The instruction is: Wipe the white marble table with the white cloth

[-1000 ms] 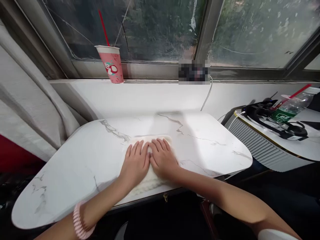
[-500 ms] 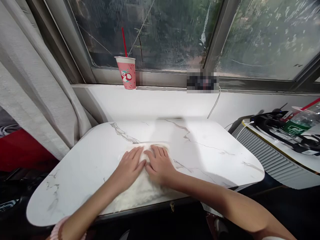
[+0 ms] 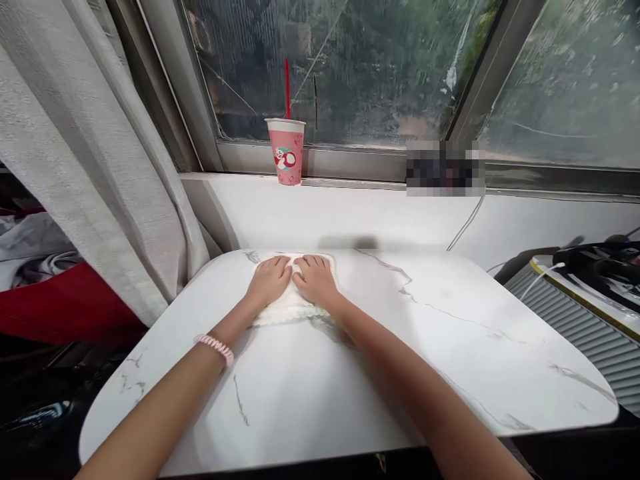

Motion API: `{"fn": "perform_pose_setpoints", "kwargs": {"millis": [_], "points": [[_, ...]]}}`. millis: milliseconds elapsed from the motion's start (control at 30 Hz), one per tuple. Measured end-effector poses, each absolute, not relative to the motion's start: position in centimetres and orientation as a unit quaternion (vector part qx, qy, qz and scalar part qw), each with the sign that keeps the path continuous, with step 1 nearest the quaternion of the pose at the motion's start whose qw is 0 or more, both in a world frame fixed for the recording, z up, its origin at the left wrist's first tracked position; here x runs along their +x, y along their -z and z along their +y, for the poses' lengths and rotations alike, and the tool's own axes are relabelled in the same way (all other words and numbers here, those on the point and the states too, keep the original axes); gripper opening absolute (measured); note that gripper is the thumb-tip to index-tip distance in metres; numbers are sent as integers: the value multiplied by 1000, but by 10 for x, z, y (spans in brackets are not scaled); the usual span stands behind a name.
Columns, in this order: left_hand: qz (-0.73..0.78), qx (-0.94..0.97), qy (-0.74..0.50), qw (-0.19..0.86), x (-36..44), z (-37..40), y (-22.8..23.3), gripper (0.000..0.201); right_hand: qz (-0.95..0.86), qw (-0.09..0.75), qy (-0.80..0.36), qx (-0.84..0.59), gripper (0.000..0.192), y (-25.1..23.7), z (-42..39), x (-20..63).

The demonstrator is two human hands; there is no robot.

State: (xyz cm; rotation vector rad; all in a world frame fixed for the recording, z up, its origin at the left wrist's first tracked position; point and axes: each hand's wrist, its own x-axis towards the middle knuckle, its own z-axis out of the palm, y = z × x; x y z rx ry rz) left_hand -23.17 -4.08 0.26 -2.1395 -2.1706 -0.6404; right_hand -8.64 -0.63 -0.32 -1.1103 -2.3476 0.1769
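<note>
A cream, soft-looking cloth [image 3: 285, 312] with a wavy front edge lies at the far side of the white marbled table [image 3: 300, 400]. My left hand [image 3: 271, 280] rests palm down on the cloth's left part, its fingers stretched forward. Right beside it, my right hand [image 3: 316, 281] presses flat on the cloth, fingers pointing to the window. The thumbs sit close together between the two hands. Much of the cloth is hidden under them. On my left forearm is a pink coiled band [image 3: 215, 348].
A pink paper cup [image 3: 287, 157] with a red straw stands on the sill behind the table. A blurred-out dark object [image 3: 445, 169] sits farther right, trailing a cable. A grey curtain [image 3: 110, 153] hangs at left. The ribbed cabinet [image 3: 565, 317] at right carries black items and a white cable.
Both hands have slid forward to the table's far side, and the cloth has gone along with them, leaving the near edge. My view has shifted left.
</note>
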Motion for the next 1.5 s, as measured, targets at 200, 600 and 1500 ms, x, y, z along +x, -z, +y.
{"fn": "perform_pose_setpoints", "kwargs": {"millis": [200,600,1500], "points": [[-700,-685,202,18,-245,-2,-2,43,-863,276,-63,-418,25,3,26,-103],[-716,-669,190,53,-256,48,2,41,-853,279,-70,-435,26,2,72,-118],[-709,-679,177,68,-306,25,4,45,-864,269,-8,-425,31,7,49,-165]]}}
